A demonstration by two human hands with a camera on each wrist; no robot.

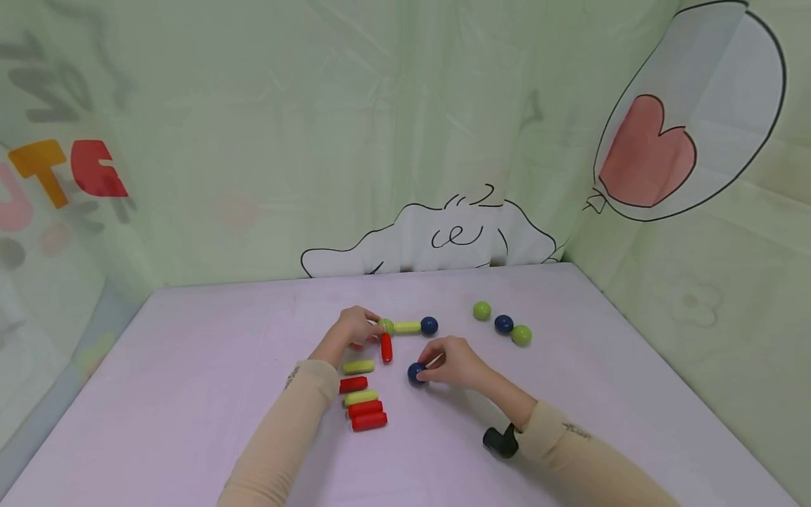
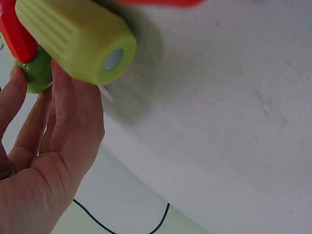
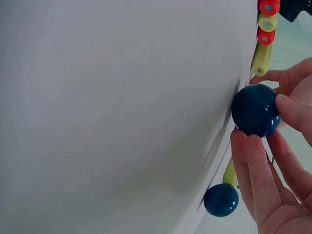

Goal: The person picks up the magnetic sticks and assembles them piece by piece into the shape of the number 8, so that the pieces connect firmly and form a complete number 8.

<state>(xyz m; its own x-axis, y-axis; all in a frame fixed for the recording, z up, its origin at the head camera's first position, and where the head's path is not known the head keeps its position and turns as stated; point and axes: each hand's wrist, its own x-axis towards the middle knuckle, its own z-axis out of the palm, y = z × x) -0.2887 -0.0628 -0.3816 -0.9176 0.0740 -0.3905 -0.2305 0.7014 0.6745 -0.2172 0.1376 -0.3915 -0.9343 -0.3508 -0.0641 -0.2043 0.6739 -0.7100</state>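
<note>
My left hand [image 1: 357,328] pinches a green ball [image 2: 36,75] between thumb and fingers. From that ball a yellow rod [image 1: 407,327] runs right to a blue ball [image 1: 429,325], and a red rod [image 1: 386,348] points toward me. Nearer and to the right, my right hand [image 1: 457,362] holds another blue ball [image 3: 256,111] by thumb and fingertips, at or just above the tabletop. This ball stands apart from the red rod's near end. In the left wrist view, a loose yellow rod [image 2: 78,41] looms close to the camera, partly covering the joined pieces.
Loose yellow and red rods [image 1: 369,422] lie in a column beside my left forearm. Toward the back right sit a green ball [image 1: 482,310], a blue ball [image 1: 503,324] and another green ball [image 1: 522,335]. A printed curtain [image 1: 253,141] stands behind the table [image 1: 222,338].
</note>
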